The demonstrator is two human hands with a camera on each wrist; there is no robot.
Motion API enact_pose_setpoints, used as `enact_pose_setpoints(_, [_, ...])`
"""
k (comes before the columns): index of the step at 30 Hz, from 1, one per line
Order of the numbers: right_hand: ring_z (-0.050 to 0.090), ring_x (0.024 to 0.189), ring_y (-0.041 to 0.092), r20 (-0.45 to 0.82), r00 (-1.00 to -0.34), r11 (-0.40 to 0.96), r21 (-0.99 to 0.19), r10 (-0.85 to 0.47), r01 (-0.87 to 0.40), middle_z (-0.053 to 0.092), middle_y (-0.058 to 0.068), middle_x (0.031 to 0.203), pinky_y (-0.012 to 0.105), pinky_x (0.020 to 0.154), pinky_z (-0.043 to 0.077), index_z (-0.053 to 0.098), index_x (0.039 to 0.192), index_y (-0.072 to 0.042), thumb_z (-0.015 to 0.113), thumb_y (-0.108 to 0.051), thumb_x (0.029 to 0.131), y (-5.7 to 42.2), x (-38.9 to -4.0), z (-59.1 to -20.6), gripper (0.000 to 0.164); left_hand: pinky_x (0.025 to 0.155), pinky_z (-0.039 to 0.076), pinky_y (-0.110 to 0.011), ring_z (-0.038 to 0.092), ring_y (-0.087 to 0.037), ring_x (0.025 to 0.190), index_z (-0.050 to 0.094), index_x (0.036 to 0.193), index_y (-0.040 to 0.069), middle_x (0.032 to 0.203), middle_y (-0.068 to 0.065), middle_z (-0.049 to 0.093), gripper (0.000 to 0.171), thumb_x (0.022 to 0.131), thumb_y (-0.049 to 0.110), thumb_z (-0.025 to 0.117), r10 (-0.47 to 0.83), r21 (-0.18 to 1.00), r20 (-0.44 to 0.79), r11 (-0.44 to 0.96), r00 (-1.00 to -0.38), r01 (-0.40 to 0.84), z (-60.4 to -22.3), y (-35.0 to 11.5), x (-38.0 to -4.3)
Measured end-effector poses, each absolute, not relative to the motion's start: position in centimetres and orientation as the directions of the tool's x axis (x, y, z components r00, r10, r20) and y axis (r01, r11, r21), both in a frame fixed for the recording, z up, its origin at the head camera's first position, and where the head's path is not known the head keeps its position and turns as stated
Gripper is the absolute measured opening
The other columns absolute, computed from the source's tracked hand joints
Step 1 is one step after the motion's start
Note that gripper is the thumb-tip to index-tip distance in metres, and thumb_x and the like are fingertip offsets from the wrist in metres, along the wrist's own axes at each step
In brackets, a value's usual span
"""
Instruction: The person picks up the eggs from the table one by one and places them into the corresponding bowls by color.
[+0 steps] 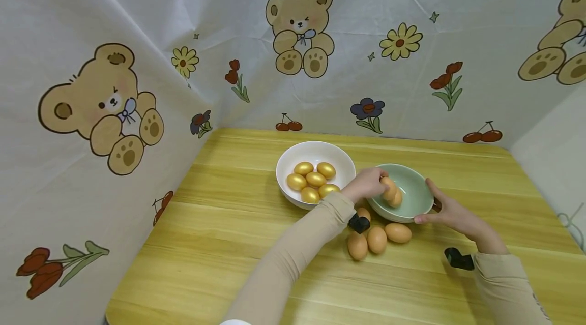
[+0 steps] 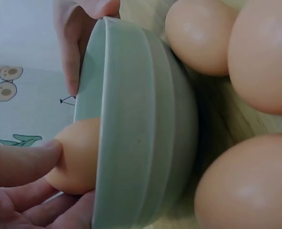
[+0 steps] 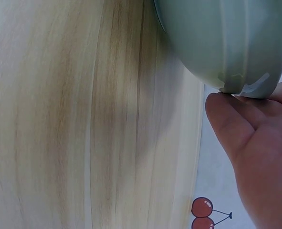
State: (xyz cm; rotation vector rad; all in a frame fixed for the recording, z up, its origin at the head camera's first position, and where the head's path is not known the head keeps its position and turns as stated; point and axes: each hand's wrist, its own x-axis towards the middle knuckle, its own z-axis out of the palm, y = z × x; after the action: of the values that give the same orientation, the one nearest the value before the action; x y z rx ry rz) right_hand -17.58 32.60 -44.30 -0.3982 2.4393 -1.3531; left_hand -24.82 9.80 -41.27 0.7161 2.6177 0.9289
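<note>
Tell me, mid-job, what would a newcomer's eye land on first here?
Probably the shiny gold eggs in the white bowl, near the middle of the table. Next, just right of it, the left hand pinching a brown egg at the green bowl, whose right side the right hand holds. Behind them, a big cartoon bear stands out on the cloth.

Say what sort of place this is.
Likely a staged tabletop booth: a wood-grain table, a bear-print cloth hanging behind it and along its left side, and golden eggs in a white bowl.
</note>
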Motion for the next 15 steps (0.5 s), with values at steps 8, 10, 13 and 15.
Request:
enact_pose_setpoints(8, [0.018,0.126,0.054,-0.142,-0.907,0.496,-0.864,-0.397,-0.082,-0.006,0.035,0.145,0.009,0.08,0.038,-0.02,0.143,-0.002,0.069,-0.012,0.085,32.6,-17.6,-44.3,0.106,0.058,0.039,-0.014,0.051,-0.008,0.075,0.064,0.107,0.007,0.091,0.001,0.061,0.023,0.084,0.014,0.063,0.495,0.579,-0.122,0.74,-0.86,0.344,-40.8,10.6,-24.4])
enact_pose_setpoints(10, [0.018,0.126,0.053,-0.141,-0.905,0.489,-0.868,-0.401,-0.081,-0.007,0.035,0.145,0.009,0.08,0.038,-0.02,0.142,-0.003,0.068,-0.012,0.085,32.6,-17.6,-44.3,0.106,0.057,0.039,-0.014,0.051,-0.008,0.073,0.065,0.101,0.008,0.087,0.002,0.062,0.02,0.083,0.017,0.066,0.482,0.557,-0.108,0.754,-0.87,0.349,-40.9,10.8,-24.3])
enact_pose_setpoints(13, [0.019,0.126,0.053,-0.14,-0.905,0.484,-0.871,-0.403,-0.081,-0.006,0.035,0.145,0.009,0.079,0.039,-0.02,0.142,-0.003,0.068,-0.011,0.085,32.6,-17.5,-44.2,0.106,0.057,0.038,-0.016,0.05,-0.009,0.073,0.064,0.091,0.01,0.079,0.004,0.058,0.017,0.079,0.02,0.071,0.474,0.541,-0.081,0.76,-0.877,0.36,-41.2,11.0,-24.3])
enact_pose_setpoints(15, [0.019,0.126,0.053,-0.142,-0.904,0.484,-0.871,-0.402,-0.079,-0.006,0.035,0.145,0.009,0.079,0.039,-0.02,0.142,-0.003,0.068,-0.011,0.085,32.5,-17.5,-44.1,0.106,0.053,0.036,-0.016,0.046,-0.008,0.067,0.059,0.081,0.011,0.07,0.005,0.051,0.016,0.078,0.021,0.071,0.479,0.537,-0.079,0.759,-0.874,0.367,-41.5,11.1,-24.3])
